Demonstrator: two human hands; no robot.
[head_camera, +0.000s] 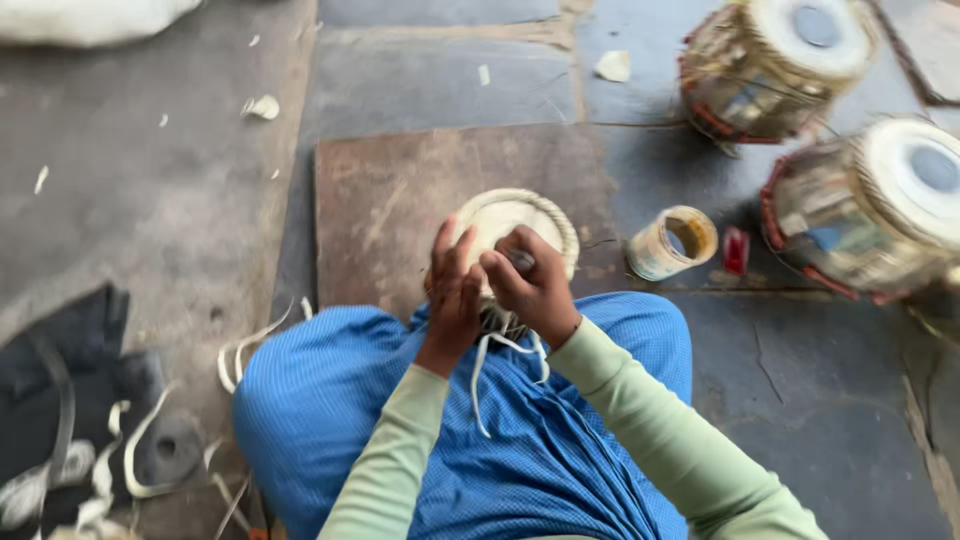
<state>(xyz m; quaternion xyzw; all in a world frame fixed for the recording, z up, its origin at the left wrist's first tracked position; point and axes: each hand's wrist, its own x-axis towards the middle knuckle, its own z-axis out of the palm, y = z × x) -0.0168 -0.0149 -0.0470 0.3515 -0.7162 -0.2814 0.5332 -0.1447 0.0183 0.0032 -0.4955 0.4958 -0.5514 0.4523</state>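
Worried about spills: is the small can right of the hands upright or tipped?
Tipped: the can lies on its side, mouth facing up-right.

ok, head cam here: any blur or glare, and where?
Head view: motion blur throughout, strongest on the two finished drums at right; both hands on the drum head are soft too. Light is flat and diffuse, no glare, no hard shadows.
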